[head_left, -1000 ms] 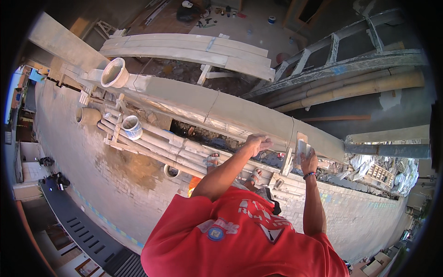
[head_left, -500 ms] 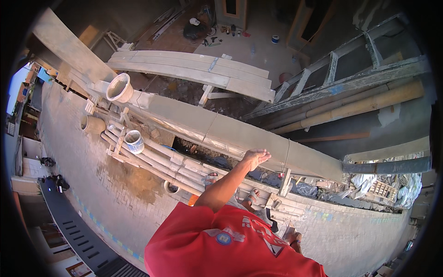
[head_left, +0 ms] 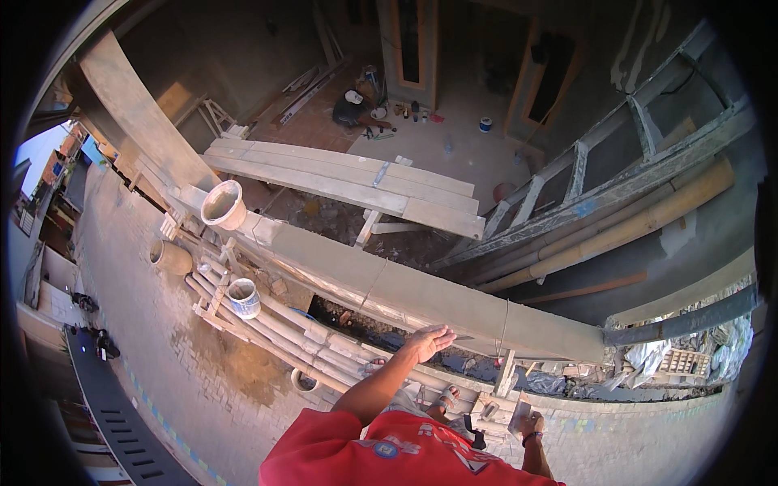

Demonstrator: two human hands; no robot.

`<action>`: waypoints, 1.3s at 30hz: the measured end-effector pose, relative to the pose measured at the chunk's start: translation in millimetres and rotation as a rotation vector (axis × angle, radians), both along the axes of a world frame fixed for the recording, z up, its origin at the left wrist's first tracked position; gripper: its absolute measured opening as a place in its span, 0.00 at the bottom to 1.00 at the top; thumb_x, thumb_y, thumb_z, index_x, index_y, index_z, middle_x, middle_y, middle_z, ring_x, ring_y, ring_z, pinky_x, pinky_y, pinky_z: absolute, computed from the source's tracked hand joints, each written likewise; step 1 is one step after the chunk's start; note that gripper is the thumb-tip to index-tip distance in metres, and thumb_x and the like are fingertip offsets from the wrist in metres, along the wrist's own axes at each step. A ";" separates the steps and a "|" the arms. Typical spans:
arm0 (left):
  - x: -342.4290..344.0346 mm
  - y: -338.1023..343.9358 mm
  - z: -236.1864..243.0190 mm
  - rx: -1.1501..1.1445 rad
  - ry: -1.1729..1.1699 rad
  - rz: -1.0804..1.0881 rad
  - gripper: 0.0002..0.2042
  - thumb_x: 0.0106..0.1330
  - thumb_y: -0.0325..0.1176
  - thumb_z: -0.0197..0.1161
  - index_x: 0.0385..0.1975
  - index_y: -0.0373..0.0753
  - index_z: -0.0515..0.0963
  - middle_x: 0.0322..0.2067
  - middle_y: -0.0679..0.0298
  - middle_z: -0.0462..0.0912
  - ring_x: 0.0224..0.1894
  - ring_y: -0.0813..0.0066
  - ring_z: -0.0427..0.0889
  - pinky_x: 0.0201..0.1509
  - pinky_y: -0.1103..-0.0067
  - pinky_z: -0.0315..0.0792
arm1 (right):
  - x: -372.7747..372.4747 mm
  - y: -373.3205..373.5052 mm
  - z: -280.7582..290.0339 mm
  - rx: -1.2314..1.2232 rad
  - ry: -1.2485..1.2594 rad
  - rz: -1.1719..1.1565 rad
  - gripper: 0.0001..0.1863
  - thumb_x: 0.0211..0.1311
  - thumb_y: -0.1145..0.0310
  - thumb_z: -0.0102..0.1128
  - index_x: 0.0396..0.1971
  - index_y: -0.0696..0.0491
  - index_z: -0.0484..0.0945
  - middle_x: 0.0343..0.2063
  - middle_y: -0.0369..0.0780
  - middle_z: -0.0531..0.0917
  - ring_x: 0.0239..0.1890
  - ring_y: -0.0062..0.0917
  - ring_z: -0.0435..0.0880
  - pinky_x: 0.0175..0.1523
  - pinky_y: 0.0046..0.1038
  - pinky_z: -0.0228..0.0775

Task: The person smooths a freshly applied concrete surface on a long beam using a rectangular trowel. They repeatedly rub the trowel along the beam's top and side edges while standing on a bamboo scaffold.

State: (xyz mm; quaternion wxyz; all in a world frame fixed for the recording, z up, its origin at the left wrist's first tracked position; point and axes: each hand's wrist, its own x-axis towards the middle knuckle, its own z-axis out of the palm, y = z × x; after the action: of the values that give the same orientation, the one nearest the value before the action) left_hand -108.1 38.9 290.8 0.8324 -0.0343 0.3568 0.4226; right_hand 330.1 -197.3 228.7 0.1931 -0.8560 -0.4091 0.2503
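Observation:
My left hand [head_left: 429, 343] is held out over the near side of a long cement-plastered beam [head_left: 381, 275], its fingers stretched and holding nothing. A small dark patch lies on the beam's side by the fingertips; I cannot tell if it is a shadow. Low on the right, my right hand [head_left: 532, 424] grips a trowel [head_left: 519, 411] with a flat, greyish blade; its handle is hidden. My sandalled feet [head_left: 448, 395] stand on bamboo poles [head_left: 279, 322] alongside the beam.
A cement-crusted bucket [head_left: 223, 205] sits on the beam's left end. A white bucket [head_left: 243, 298] rests on the poles. Beyond the beam are stacked planks [head_left: 348, 174], a leaning ladder [head_left: 579, 174] and a crouching person [head_left: 351, 109]. Rubble and plastic sheets [head_left: 648, 360] lie right.
The whole view has tilted, so the beam and room sit lower. My left hand has come down and left in the picture. More of my right hand and trowel now shows.

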 end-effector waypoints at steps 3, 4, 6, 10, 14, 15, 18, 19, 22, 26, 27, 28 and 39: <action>0.3 -13.6 -3.5 0.062 -0.004 0.002 0.08 0.62 0.22 0.64 0.40 0.33 0.78 0.43 0.52 0.82 0.51 0.55 0.81 0.62 0.63 0.74 | -8.0 9.0 -2.5 -0.006 -0.047 0.078 0.16 0.46 0.62 0.65 0.25 0.62 0.81 0.20 0.47 0.82 0.24 0.33 0.82 0.31 0.37 0.72; -2.3 -19.5 -2.2 0.071 0.011 -0.003 0.08 0.61 0.21 0.64 0.40 0.34 0.78 0.42 0.52 0.82 0.50 0.55 0.81 0.62 0.63 0.74 | -13.9 6.9 2.7 -0.028 -0.134 0.147 0.16 0.45 0.61 0.66 0.24 0.61 0.80 0.21 0.48 0.83 0.25 0.35 0.82 0.30 0.37 0.73; -9.1 -26.4 2.7 0.034 0.017 0.006 0.07 0.60 0.20 0.64 0.38 0.34 0.79 0.43 0.51 0.82 0.49 0.56 0.82 0.61 0.63 0.74 | -29.7 7.8 18.4 -0.103 -0.070 0.131 0.16 0.45 0.62 0.66 0.25 0.61 0.80 0.21 0.49 0.83 0.25 0.36 0.82 0.31 0.37 0.73; -14.8 -28.8 3.4 0.059 0.028 -0.002 0.06 0.60 0.20 0.65 0.37 0.33 0.80 0.42 0.51 0.83 0.47 0.56 0.83 0.60 0.65 0.76 | -26.4 3.0 19.2 -0.308 0.032 0.071 0.22 0.44 0.61 0.72 0.37 0.61 0.80 0.31 0.50 0.85 0.35 0.39 0.84 0.41 0.37 0.76; 2.9 -14.6 6.3 0.044 0.055 -0.079 0.07 0.61 0.22 0.64 0.38 0.32 0.78 0.42 0.52 0.82 0.47 0.57 0.83 0.59 0.66 0.77 | 20.7 -35.1 -28.5 -0.083 -0.104 0.032 0.14 0.45 0.64 0.68 0.22 0.61 0.78 0.19 0.45 0.81 0.22 0.26 0.78 0.28 0.35 0.72; 1.0 -15.4 5.9 0.021 0.081 -0.077 0.07 0.62 0.22 0.64 0.39 0.32 0.78 0.42 0.53 0.82 0.47 0.57 0.83 0.58 0.66 0.77 | 20.1 -38.3 -28.8 -0.079 -0.099 0.050 0.13 0.46 0.65 0.67 0.21 0.60 0.77 0.19 0.44 0.81 0.21 0.25 0.78 0.27 0.34 0.72; 4.6 -18.7 9.6 0.018 0.066 -0.088 0.08 0.64 0.25 0.63 0.40 0.31 0.77 0.41 0.54 0.81 0.49 0.58 0.82 0.60 0.67 0.76 | 21.2 -42.8 -28.7 -0.110 -0.028 0.033 0.13 0.46 0.66 0.68 0.22 0.60 0.77 0.21 0.44 0.81 0.23 0.27 0.78 0.28 0.34 0.71; 8.3 -18.5 12.9 0.005 0.060 -0.092 0.08 0.64 0.25 0.63 0.41 0.31 0.76 0.41 0.55 0.81 0.49 0.58 0.81 0.60 0.67 0.76 | 21.7 -44.6 -28.1 -0.151 0.034 -0.016 0.14 0.45 0.65 0.69 0.25 0.60 0.77 0.23 0.46 0.82 0.26 0.30 0.79 0.32 0.35 0.72; 20.7 -19.9 16.1 0.003 0.057 -0.107 0.10 0.64 0.25 0.63 0.43 0.30 0.75 0.42 0.54 0.81 0.51 0.57 0.80 0.60 0.67 0.75 | 30.2 -56.0 -30.4 -0.235 0.163 -0.123 0.18 0.44 0.62 0.70 0.29 0.60 0.79 0.26 0.48 0.83 0.30 0.35 0.81 0.37 0.37 0.72; 34.8 -23.0 14.7 0.052 0.074 -0.134 0.09 0.64 0.22 0.61 0.43 0.30 0.75 0.42 0.52 0.81 0.50 0.54 0.81 0.59 0.67 0.76 | 35.9 -69.8 -36.3 -0.250 0.048 -0.052 0.17 0.45 0.62 0.69 0.29 0.61 0.79 0.24 0.48 0.83 0.27 0.32 0.79 0.34 0.36 0.71; 36.4 -26.4 11.2 0.053 0.076 -0.150 0.09 0.64 0.21 0.61 0.43 0.30 0.75 0.42 0.52 0.81 0.50 0.54 0.81 0.59 0.67 0.76 | 33.7 -74.5 -35.2 -0.261 -0.015 -0.006 0.18 0.45 0.62 0.69 0.29 0.61 0.79 0.24 0.48 0.83 0.26 0.32 0.79 0.33 0.37 0.71; 35.0 -28.7 8.5 0.019 0.079 -0.161 0.09 0.64 0.20 0.60 0.43 0.31 0.76 0.42 0.52 0.81 0.49 0.54 0.82 0.58 0.66 0.77 | 26.3 -72.6 -29.7 -0.215 0.011 0.020 0.16 0.46 0.62 0.68 0.27 0.61 0.79 0.22 0.46 0.82 0.24 0.29 0.78 0.30 0.36 0.70; 27.5 -48.2 1.8 0.030 0.051 -0.226 0.06 0.64 0.22 0.58 0.39 0.32 0.77 0.34 0.58 0.81 0.45 0.53 0.83 0.55 0.63 0.77 | 13.0 -65.2 -16.4 -0.241 0.101 -0.079 0.17 0.46 0.62 0.68 0.27 0.62 0.78 0.22 0.48 0.82 0.24 0.32 0.81 0.30 0.35 0.71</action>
State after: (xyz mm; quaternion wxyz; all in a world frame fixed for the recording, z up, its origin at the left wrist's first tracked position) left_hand -80.5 -9.3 292.6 0.8659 0.0292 0.3731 0.3319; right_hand 343.1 -262.5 212.3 0.1188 -0.8747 -0.3319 0.3327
